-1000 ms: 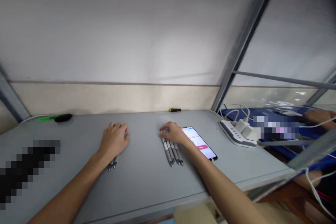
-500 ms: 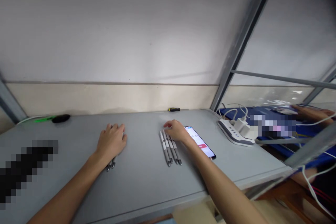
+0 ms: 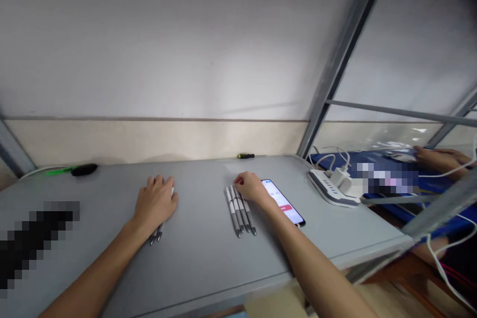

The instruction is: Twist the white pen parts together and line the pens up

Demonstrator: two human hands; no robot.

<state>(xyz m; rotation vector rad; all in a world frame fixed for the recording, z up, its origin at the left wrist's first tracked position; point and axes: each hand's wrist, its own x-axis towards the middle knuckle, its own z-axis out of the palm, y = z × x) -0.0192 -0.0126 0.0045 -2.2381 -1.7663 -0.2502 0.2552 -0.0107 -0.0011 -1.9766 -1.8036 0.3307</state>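
My left hand [image 3: 155, 200] rests palm down on the grey desk, fingers bent round a small group of pens [image 3: 159, 233]. Their grey tips stick out below the wrist, and a bit of white barrel shows by the thumb; the rest is covered. Further right, several white-and-grey pens [image 3: 235, 212] lie side by side, tips toward me. At the far end of this row is my right hand [image 3: 250, 186], its fingers curled and pinched at the end of a right-hand pen [image 3: 249, 214]. The fingertips are partly hidden.
Right of the pens lies a lit phone [image 3: 281, 203]. Behind it is a power strip [image 3: 331, 189] with white plugs and cables. A screwdriver [image 3: 246, 156] lies by the wall, a black-and-green object [image 3: 84, 170] at back left. Another person's hands [image 3: 439, 159] show beyond the metal frame.
My right fingers have drawn in closer together at the pen ends, and the pens there have shifted slightly. My left hand stays over its pens. The camera view has moved a little.
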